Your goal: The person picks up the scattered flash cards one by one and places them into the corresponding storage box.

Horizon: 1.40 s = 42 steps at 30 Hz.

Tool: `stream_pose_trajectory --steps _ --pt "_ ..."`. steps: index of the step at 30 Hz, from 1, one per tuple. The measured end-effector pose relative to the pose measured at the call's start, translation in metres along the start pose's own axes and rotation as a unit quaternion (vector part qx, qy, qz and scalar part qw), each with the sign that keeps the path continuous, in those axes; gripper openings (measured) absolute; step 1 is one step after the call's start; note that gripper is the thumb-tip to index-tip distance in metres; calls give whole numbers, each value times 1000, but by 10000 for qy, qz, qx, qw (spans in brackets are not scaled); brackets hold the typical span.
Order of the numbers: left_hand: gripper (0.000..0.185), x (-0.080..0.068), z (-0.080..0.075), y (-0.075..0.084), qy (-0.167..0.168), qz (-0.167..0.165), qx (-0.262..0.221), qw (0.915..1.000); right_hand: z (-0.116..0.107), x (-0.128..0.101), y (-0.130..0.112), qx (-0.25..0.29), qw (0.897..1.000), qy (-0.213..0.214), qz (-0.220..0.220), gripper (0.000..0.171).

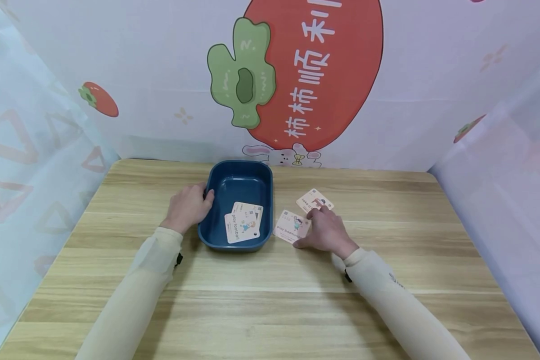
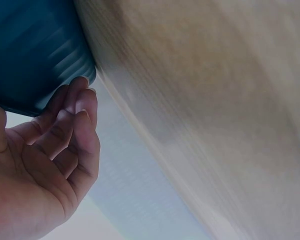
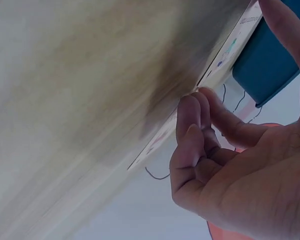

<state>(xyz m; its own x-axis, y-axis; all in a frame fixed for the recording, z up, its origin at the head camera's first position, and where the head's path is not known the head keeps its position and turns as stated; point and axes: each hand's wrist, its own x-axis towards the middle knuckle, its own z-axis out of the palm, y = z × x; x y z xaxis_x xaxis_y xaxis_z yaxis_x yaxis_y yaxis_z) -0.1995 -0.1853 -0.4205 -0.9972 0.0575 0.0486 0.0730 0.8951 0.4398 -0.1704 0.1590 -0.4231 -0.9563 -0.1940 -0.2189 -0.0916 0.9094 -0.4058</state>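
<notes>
In the head view my left hand (image 1: 189,206) grips the left rim of a dark blue plastic bin (image 1: 213,172), thumb over the edge. The left wrist view shows its curled fingers against the bin's outer wall (image 2: 35,55). Two picture cards overlap inside; the upper one, the "play football" card (image 1: 242,229), partly covers the other card (image 1: 253,207). My right hand (image 1: 327,232) holds the pale "play badminton" card (image 1: 289,225) between thumb and fingertips at its right edges. Behind those fingers lies another card (image 1: 310,198), its wording partly covered.
The wood-grain table (image 1: 252,310) runs back to a white cloth backdrop (image 1: 162,75) with a large persimmon print. Similar printed cloth (image 1: 27,150) hangs along the left side. The badminton card is close to the bin's right wall.
</notes>
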Motion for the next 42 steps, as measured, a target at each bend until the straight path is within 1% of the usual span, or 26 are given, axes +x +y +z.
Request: stream_pose_trajectory --steps 5,10,15,18,22,27,31,36,42 --pt "34 0 0 0 -1 -21 34 10000 -2 1 1 -13 10000 -20 -69 78" --pt "34 1 1 0 2 -29 54 10000 -2 3 4 32 9999 -56 -94 80" --pt "33 0 1 0 20 -18 36 10000 -4 6 4 183 9997 -131 -31 82" --pt "32 0 1 0 11 -16 23 10000 -7 8 3 310 9993 -194 51 80" --pt "32 0 1 -1 19 -12 -5 10000 -8 7 5 587 9981 -181 56 69" --pt "34 1 1 -1 28 -10 -8 10000 -8 7 9 1096 9939 -77 -102 49" --pt "34 0 2 -2 -3 -27 -15 10000 -8 7 12 1330 9908 26 -244 39" --pt "36 0 2 -2 -34 -59 -25 10000 -10 7 15 1448 9883 160 -447 29" --pt "41 0 1 -1 -66 -100 10 9999 -13 6 16 1506 9873 152 -477 20"
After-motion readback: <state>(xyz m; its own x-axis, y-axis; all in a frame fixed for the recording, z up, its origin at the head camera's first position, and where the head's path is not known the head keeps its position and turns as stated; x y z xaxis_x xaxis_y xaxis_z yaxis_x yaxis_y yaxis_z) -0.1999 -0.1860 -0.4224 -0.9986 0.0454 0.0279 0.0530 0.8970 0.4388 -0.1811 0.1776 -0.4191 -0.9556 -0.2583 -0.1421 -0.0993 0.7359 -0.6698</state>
